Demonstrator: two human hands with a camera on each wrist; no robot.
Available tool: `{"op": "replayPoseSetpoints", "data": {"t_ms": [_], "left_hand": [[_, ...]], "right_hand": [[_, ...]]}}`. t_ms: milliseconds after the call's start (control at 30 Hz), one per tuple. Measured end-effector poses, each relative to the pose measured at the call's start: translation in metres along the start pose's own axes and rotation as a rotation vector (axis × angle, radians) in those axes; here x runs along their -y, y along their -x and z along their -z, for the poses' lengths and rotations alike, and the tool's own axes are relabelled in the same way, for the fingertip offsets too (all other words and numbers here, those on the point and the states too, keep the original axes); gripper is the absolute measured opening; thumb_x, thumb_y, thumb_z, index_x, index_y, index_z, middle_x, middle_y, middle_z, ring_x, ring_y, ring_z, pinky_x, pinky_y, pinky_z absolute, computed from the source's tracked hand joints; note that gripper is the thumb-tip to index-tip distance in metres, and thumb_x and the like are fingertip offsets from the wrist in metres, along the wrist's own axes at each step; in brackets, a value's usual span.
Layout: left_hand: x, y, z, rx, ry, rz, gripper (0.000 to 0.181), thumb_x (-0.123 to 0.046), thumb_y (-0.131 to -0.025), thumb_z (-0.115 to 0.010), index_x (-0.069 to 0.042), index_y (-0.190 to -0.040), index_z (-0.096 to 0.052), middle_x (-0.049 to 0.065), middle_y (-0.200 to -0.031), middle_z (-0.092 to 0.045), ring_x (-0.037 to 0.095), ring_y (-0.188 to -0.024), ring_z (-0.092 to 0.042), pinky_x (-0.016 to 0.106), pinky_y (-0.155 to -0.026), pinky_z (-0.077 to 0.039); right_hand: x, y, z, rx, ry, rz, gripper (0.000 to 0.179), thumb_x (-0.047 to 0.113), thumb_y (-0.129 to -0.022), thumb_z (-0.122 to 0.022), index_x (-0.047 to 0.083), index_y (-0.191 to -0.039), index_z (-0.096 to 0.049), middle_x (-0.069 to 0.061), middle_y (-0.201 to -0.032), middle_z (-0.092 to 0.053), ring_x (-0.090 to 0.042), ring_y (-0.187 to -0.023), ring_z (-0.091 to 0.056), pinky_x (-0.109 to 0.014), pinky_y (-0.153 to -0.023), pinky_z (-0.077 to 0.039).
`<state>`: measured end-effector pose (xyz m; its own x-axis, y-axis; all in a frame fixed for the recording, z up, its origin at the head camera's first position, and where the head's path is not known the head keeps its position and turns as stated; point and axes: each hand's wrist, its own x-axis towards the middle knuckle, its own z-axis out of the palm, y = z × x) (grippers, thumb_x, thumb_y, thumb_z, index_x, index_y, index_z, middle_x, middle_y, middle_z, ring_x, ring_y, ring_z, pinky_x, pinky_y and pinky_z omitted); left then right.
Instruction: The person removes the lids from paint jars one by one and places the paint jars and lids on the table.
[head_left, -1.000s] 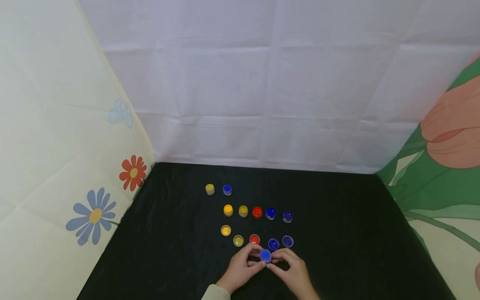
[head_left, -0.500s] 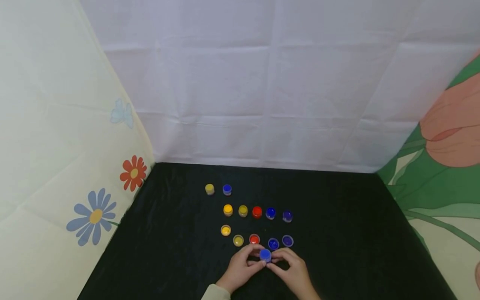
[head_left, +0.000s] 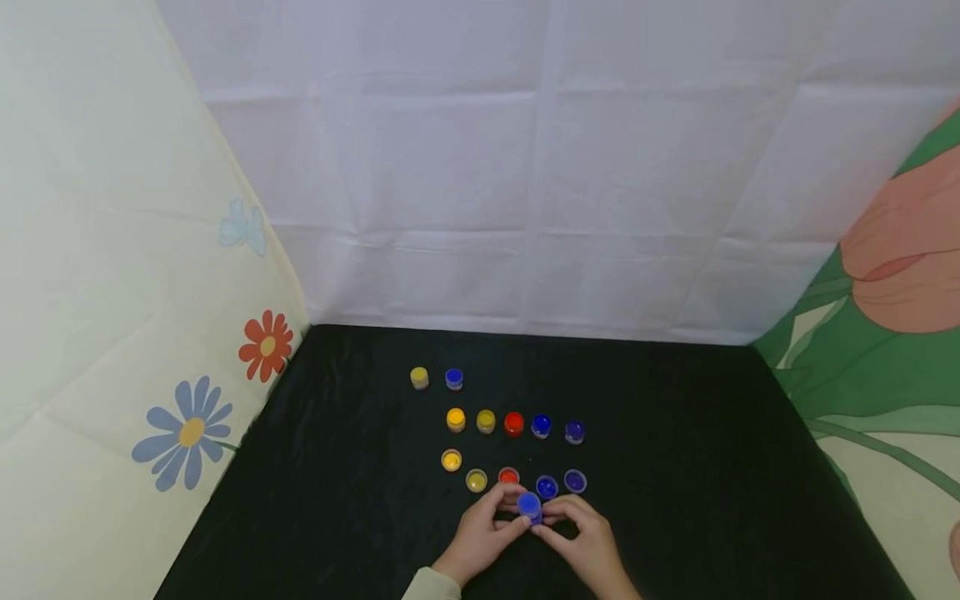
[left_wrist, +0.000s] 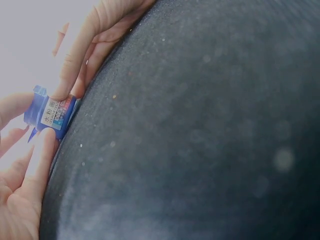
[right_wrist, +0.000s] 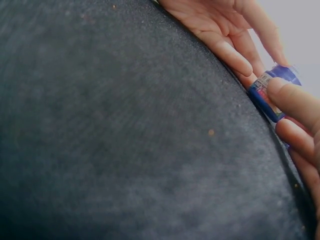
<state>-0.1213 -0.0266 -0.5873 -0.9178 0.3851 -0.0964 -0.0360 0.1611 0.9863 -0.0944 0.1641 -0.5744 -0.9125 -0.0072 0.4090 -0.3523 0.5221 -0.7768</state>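
The blue jar (head_left: 529, 507) is between my hands, long axis roughly upright, neither hand nearer — my left hand (head_left: 483, 535) grips it as high as the lid (left_wrist: 34, 106), my right hand (head_left: 590, 542) pinches the body. It's small, with a pale printed label (left_wrist: 51, 113) — whether its base touches the black cloth (head_left: 697, 492), I can't tell.

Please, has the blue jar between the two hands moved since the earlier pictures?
Yes, slightly: in the head view, the blue jar now sits a little farther up the picture, closer to the red dish.

Blue lid (head_left: 529, 502) slightly farther forward
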Motion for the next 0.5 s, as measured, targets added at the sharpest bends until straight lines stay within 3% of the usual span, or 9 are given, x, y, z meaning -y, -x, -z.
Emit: {"op": "replayPoseSetpoints", "data": {"t_ms": [333,500], "left_hand": [[-0.0011,0.0,0.0,0.003,0.031,0.013,0.028,-0.028,-0.094,-0.075,-0.02,-0.119,-0.065,-0.007,-0.118,-0.064,0.008,-0.107,-0.062,0.021,-0.082,-0.055],[0.0002,-0.0007,-0.0001,0.004,0.025,0.005,0.035,-0.027,-0.094,-0.075,-0.019,-0.125,-0.062,-0.006,-0.119,-0.064,0.009,-0.108,-0.062,0.021,-0.082,-0.055]], "right_hand": [[-0.0006,-0.0001,-0.0002,-0.004,-0.023,0.017,0.039,-0.007,-0.06,-0.092,0.018,-0.083,-0.073,0.013,-0.087,-0.067,-0.007,-0.074,-0.066,-0.017,-0.07,-0.053],[-0.002,0.0002,-0.0006,-0.011,-0.019,0.038,0.039,-0.008,-0.059,-0.092,0.016,-0.083,-0.073,0.012,-0.087,-0.067,-0.008,-0.073,-0.066,-0.015,-0.07,-0.052]]}}
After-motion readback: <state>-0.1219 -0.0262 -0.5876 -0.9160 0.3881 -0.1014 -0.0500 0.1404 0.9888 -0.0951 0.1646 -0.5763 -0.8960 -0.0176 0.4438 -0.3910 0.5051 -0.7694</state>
